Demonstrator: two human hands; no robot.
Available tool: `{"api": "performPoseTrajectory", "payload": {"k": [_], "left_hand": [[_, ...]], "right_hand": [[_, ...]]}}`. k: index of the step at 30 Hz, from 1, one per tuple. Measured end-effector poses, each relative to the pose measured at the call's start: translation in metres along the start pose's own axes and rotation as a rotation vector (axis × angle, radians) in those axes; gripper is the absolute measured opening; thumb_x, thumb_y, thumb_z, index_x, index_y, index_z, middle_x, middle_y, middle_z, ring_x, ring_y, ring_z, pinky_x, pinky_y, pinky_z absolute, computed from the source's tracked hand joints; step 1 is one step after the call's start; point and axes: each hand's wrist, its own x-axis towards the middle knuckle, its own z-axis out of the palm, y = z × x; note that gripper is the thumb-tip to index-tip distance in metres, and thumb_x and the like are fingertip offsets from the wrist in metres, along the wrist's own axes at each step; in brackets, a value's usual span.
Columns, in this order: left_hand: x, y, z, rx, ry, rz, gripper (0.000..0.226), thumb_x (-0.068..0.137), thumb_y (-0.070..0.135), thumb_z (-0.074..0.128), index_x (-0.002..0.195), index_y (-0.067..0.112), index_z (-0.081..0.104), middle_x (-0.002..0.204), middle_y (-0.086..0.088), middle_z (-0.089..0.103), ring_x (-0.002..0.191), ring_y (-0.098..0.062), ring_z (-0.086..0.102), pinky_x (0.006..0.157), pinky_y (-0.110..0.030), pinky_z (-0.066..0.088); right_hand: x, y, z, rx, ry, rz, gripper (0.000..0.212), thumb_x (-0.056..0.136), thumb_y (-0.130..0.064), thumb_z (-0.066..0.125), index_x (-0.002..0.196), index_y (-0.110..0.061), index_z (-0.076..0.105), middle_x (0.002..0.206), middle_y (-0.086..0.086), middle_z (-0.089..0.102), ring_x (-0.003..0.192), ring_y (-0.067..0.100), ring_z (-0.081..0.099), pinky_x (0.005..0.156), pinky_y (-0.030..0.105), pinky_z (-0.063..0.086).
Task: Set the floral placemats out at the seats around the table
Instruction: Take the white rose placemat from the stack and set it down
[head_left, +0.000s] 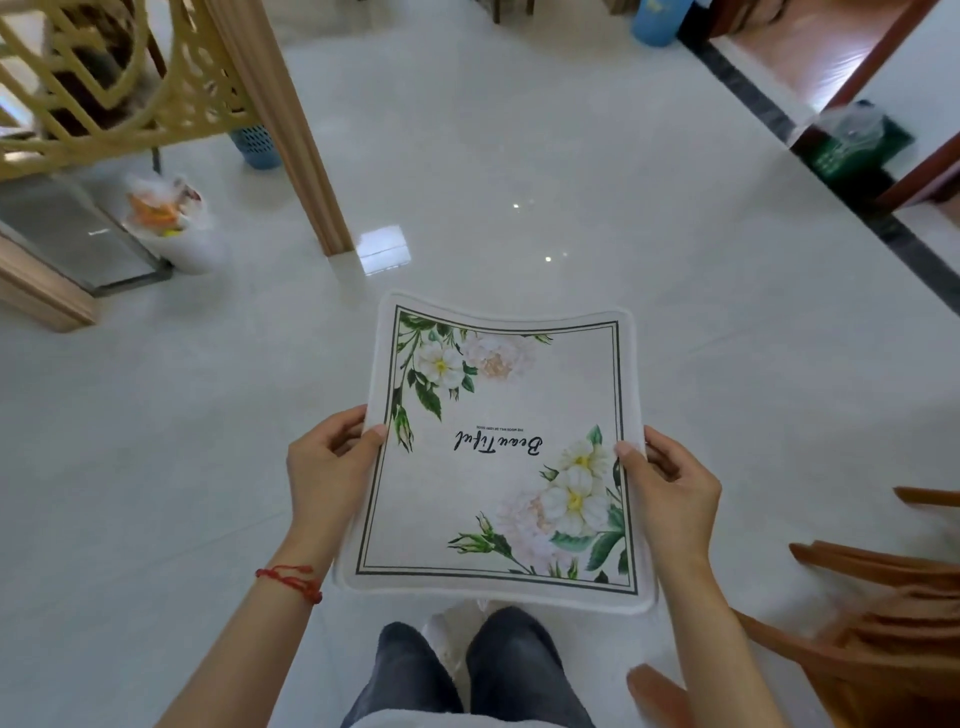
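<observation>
I hold one floral placemat (498, 447) flat in front of me over the white floor. It is cream with a dark double border, white and pink flowers in two corners and the word "Beautiful" upside down to me. My left hand (330, 462) grips its left edge, thumb on top. My right hand (670, 483) grips its right edge the same way. The mat sags a little in the middle. No table shows in this view.
A wooden chair (878, 608) stands close at my lower right. A tan post (296, 135) with a lattice screen (104, 88) rises at the upper left, with a white bag (171, 218) and a blue basket (257, 145) near it. A doorway with a green bin (857, 150) lies far right.
</observation>
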Motion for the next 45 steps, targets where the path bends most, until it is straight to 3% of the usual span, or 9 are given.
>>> {"api": "performPoseTrajectory", "payload": {"k": [6, 14, 18, 23, 27, 30, 34, 41, 45], "left_hand": [[0.056, 0.035, 0.075, 0.018, -0.056, 0.031, 0.025, 0.079, 0.003, 0.068, 0.101, 0.014, 0.067, 0.08, 0.005, 0.066, 0.062, 0.008, 0.06, 0.066, -0.003, 0.048], [0.105, 0.088, 0.173, 0.083, -0.166, 0.098, 0.032, 0.078, 0.006, 0.07, 0.11, 0.011, 0.064, 0.082, 0.002, 0.064, 0.074, -0.004, 0.059, 0.068, -0.003, 0.047], [0.122, 0.108, 0.219, 0.108, -0.266, 0.144, 0.033, 0.079, 0.004, 0.069, 0.108, 0.017, 0.061, 0.078, 0.008, 0.062, 0.063, 0.008, 0.06, 0.061, 0.0, 0.044], [0.147, 0.128, 0.281, 0.2, -0.418, 0.203, 0.032, 0.078, 0.008, 0.07, 0.11, 0.006, 0.065, 0.086, -0.004, 0.065, 0.075, -0.008, 0.059, 0.073, -0.013, 0.049], [0.17, 0.149, 0.334, 0.231, -0.553, 0.27, 0.033, 0.077, 0.007, 0.071, 0.11, 0.005, 0.065, 0.087, -0.006, 0.065, 0.071, 0.001, 0.058, 0.064, 0.0, 0.045], [0.186, 0.169, 0.37, 0.258, -0.65, 0.304, 0.032, 0.077, 0.006, 0.071, 0.109, 0.005, 0.065, 0.081, -0.001, 0.063, 0.063, 0.012, 0.059, 0.063, 0.002, 0.043], [0.198, 0.19, 0.415, 0.285, -0.765, 0.346, 0.033, 0.078, 0.006, 0.07, 0.11, 0.007, 0.064, 0.078, 0.006, 0.062, 0.064, 0.003, 0.06, 0.062, 0.001, 0.044], [0.199, 0.204, 0.487, 0.32, -0.919, 0.356, 0.03, 0.078, 0.007, 0.07, 0.108, 0.006, 0.066, 0.079, 0.008, 0.065, 0.063, 0.01, 0.061, 0.069, -0.008, 0.051], [0.188, 0.212, 0.535, 0.319, -0.971, 0.366, 0.029, 0.078, 0.007, 0.07, 0.107, 0.006, 0.066, 0.08, 0.008, 0.065, 0.063, 0.011, 0.061, 0.067, -0.006, 0.05]], "right_hand": [[0.081, -0.02, 0.001, 0.017, 0.042, -0.017, 0.028, 0.078, -0.005, 0.07, 0.106, -0.009, 0.067, 0.084, -0.003, 0.068, 0.071, -0.001, 0.064, 0.072, 0.012, 0.053], [0.162, -0.037, -0.022, 0.04, 0.175, 0.015, 0.034, 0.078, -0.008, 0.071, 0.111, -0.006, 0.065, 0.089, 0.002, 0.068, 0.07, -0.006, 0.062, 0.075, 0.011, 0.052], [0.186, -0.038, -0.035, 0.046, 0.273, 0.049, 0.035, 0.079, -0.007, 0.07, 0.113, -0.002, 0.064, 0.097, 0.008, 0.069, 0.078, 0.003, 0.066, 0.078, 0.016, 0.053], [0.213, -0.038, -0.05, 0.066, 0.419, 0.097, 0.037, 0.079, -0.008, 0.069, 0.115, 0.0, 0.063, 0.101, 0.012, 0.069, 0.092, 0.022, 0.066, 0.084, 0.026, 0.052], [0.234, -0.042, -0.055, 0.093, 0.552, 0.133, 0.036, 0.079, -0.008, 0.069, 0.114, 0.0, 0.063, 0.101, 0.012, 0.069, 0.091, 0.021, 0.066, 0.083, 0.024, 0.052], [0.249, -0.048, -0.055, 0.133, 0.658, 0.168, 0.033, 0.08, -0.006, 0.068, 0.112, -0.002, 0.064, 0.096, 0.008, 0.069, 0.08, 0.005, 0.066, 0.075, 0.012, 0.052], [0.267, -0.052, -0.059, 0.167, 0.762, 0.183, 0.035, 0.08, -0.004, 0.068, 0.114, 0.0, 0.062, 0.086, -0.005, 0.064, 0.066, -0.017, 0.059, 0.064, 0.001, 0.046], [0.297, -0.05, -0.083, 0.151, 0.897, 0.257, 0.029, 0.079, -0.008, 0.069, 0.108, -0.005, 0.067, 0.086, -0.001, 0.069, 0.085, 0.018, 0.067, 0.081, 0.033, 0.054], [0.324, -0.044, -0.112, 0.158, 0.934, 0.27, 0.029, 0.079, -0.009, 0.07, 0.108, -0.008, 0.066, 0.08, -0.012, 0.065, 0.071, -0.007, 0.062, 0.071, 0.01, 0.051]]}}
